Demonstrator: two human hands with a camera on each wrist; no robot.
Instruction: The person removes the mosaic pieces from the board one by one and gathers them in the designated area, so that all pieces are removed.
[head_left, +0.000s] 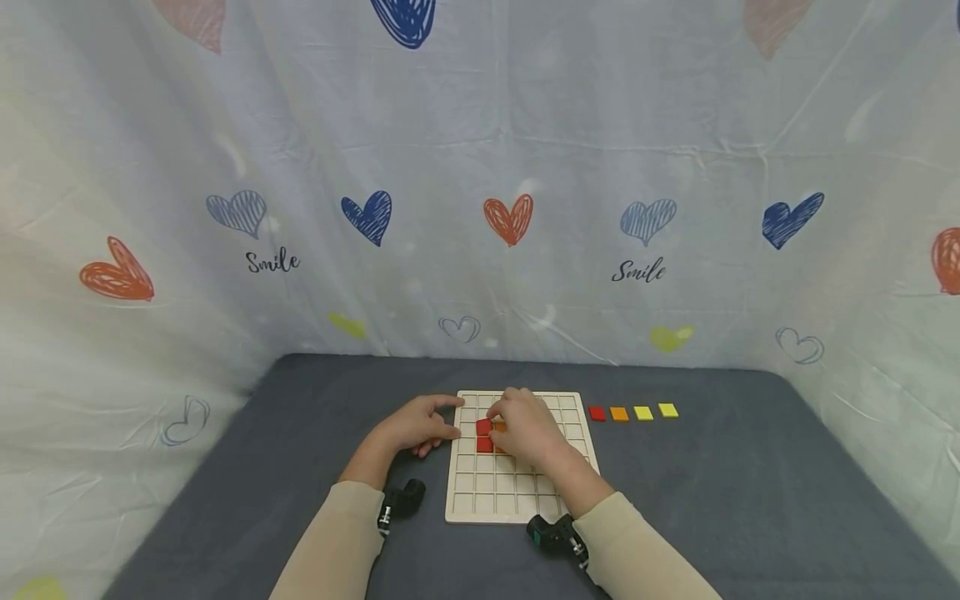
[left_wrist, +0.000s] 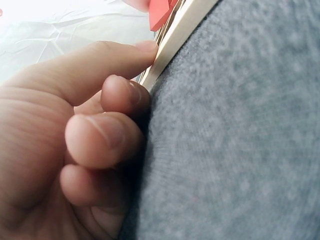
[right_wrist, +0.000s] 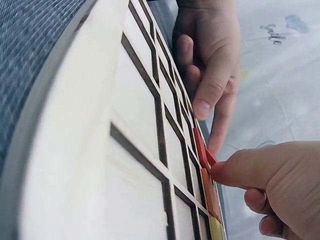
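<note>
A pale wooden grid board [head_left: 465, 504] lies on the dark grey table. My left hand [head_left: 415, 427] rests at its left edge, index finger and thumb touching the rim, the other fingers bent loosely. Over the board's upper middle, my right hand [head_left: 528, 427] pinches a red tile [head_left: 483, 427]; the right wrist view shows it tilted up under the thumb. A second red tile [head_left: 484, 445] lies flat in the cell just below. Beside them is an orange tile [right_wrist: 210, 194], then a yellow tile [right_wrist: 216, 230]; from the head, my right hand mostly hides these.
To the board's right, a loose row lies on the table: a red tile [head_left: 597, 413], an orange tile [head_left: 618, 413], a yellow tile [head_left: 643, 413] and another yellow tile [head_left: 668, 410]. A white curtain [head_left: 450, 275] printed with hearts hangs behind the table.
</note>
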